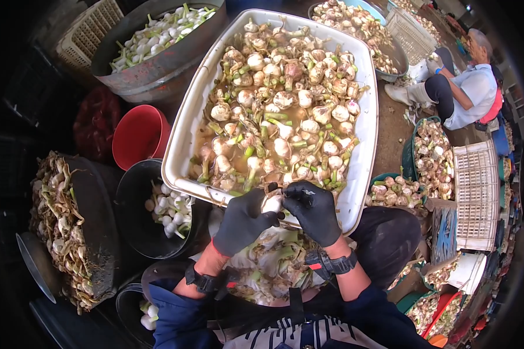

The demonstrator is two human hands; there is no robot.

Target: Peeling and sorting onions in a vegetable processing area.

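Before me stands a large white plastic tub (371, 131) of garlic bulbs (284, 100) with cut stems in murky water. At its near rim my left hand (246, 222), in a dark glove, holds a partly peeled garlic bulb (271, 203) between thumb and fingers. My right hand (312, 211), gloved too, is at the bulb's right side with its fingertips bent together; whether they pinch some skin cannot be told. Below both hands lies a heap of loose garlic skins (270, 266).
To the left are a black bucket (124, 209) with peeled bulbs, a red bucket (135, 135) and a tipped dark tub (98, 231) of unpeeled garlic. A big metal tub (157, 70) holds white bulbs. At right are a white crate (475, 196), garlic baskets and a seated person (471, 87).
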